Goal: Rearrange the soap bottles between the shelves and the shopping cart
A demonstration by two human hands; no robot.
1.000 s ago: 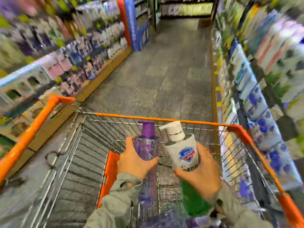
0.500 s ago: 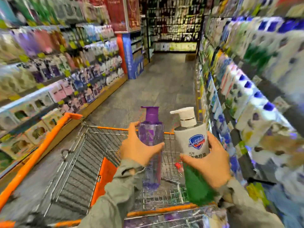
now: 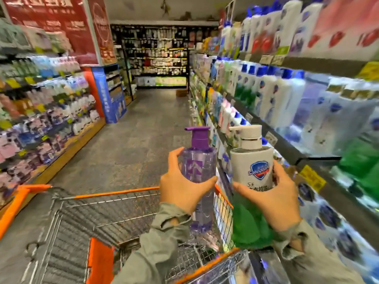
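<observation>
Head view: my left grip (image 3: 182, 190) clutches purple pump bottle (image 3: 199, 165), right grip (image 3: 275, 200) clutches white-green bottle (image 3: 251, 167), both at right rim of cart (image 3: 114, 194).

Supermarket aisle — stocked shelves (image 3: 287, 145) both sides | price tags (image 3: 312, 177) | shopping cart (image 3: 114, 194)

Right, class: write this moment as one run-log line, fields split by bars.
left hand: holds purple pump bottle upright | right hand: holds white-and-green pump bottle upright | place: over right side of shopping cart, beside shelf | placed: neither
</observation>
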